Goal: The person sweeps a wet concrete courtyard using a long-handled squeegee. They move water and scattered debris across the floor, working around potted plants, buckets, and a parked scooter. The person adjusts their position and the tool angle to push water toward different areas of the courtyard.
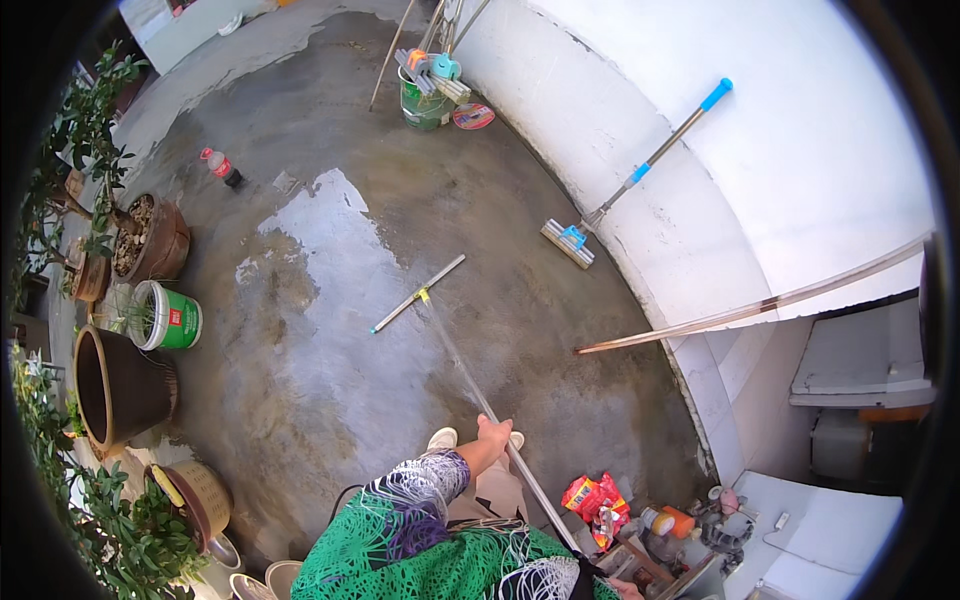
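A long-handled floor squeegee (455,355) slants across the wet concrete in front of me. Its narrow blade bar (405,306) rests on the floor, joined to the pole by a yellow-green piece. My left hand (490,432) is wrapped round the middle of the silvery pole, above my light shoes. At the bottom edge, only part of my right hand (625,589) shows beside the dark cuff. The pole's upper end runs down toward that hand, but its fingers are mostly out of sight. A green lacy garment (400,530) covers my arms.
Potted plants, a large brown pot (125,385) and a white-green bucket (165,315) line the left. A cola bottle (221,166) stands farther off. A sponge mop (645,170) leans on the white wall. A wooden pole (760,305), red packets (597,505) and clutter lie right.
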{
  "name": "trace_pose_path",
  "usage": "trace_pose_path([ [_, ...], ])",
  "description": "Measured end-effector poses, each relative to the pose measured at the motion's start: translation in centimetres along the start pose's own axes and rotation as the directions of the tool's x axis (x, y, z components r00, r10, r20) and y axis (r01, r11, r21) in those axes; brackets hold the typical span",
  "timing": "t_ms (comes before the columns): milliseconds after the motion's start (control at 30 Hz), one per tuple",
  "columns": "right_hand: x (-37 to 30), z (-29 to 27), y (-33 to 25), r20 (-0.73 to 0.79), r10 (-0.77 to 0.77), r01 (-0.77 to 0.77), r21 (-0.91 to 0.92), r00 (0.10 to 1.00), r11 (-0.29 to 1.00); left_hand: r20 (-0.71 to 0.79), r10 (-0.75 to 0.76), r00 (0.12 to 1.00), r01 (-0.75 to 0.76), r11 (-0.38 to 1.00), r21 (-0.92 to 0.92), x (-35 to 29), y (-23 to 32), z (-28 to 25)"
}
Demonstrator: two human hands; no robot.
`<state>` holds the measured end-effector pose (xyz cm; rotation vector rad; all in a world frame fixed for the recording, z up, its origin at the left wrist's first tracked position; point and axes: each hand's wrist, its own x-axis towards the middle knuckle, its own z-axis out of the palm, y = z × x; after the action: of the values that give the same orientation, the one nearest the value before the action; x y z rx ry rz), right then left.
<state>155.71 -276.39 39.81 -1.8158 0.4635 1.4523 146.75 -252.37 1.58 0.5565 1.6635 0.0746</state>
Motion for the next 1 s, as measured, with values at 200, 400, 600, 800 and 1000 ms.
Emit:
trace_pose_path([
  [200,5.8,2.8,-8.9,0.253,0.005,0.035,-0.151,0.968,0.988,0.050,0.001,0.999,0.007,0.988,-0.156,-2.7,7.3,1.0],
  [400,14.6,2.5,-14.3,0.480,-0.019,0.120,-0.180,0.877,0.976,0.039,-0.026,0.999,0.037,0.947,-0.319,-3.1,13.2,2.6],
  [600,16.8,8.3,-21.8,0.485,0.024,0.178,-0.366,0.874,0.913,0.008,0.018,1.000,-0.012,0.888,-0.459,-1.8,18.6,3.2],
  [800,17.9,13.8,-27.8,0.481,0.087,0.071,-0.301,0.872,0.951,0.034,0.095,0.995,-0.071,0.899,-0.433,4.3,23.0,1.8],
  [1000,20.0,24.8,-33.0,0.417,0.075,0.045,-0.271,0.906,0.962,0.057,0.072,0.996,-0.039,0.891,-0.452,6.8,33.9,-5.2],
])
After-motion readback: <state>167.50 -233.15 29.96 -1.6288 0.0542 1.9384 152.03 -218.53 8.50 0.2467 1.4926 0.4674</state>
